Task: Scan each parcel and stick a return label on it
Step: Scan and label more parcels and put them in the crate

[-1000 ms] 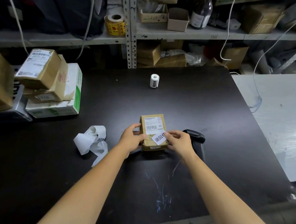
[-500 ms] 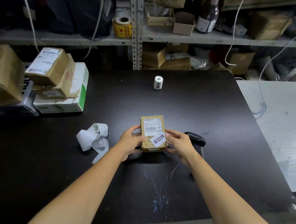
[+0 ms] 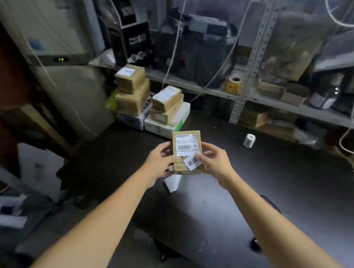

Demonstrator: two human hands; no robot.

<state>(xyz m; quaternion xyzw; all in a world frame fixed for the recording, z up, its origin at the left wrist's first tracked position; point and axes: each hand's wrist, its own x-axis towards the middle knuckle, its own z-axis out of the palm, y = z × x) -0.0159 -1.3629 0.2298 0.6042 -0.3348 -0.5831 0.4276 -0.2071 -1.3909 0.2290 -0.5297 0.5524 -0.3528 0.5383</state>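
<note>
— Where is the parcel [image 3: 186,150]?
— Held above the counter [image 3: 253,184].
— And the hands?
— Left hand [image 3: 160,160] grips its left edge, right hand [image 3: 214,162] its right, thumb pressing the return label [image 3: 191,163].

Stockroom: metal shelving [image 3: 243,92], stacked parcels [image 3: 165,109], label roll [image 3: 249,140].

brown parcel [image 3: 187,152] with white, black-printed return label [image 3: 192,163]; black table [image 3: 274,186]; yellow tape roll [image 3: 233,84].
</note>
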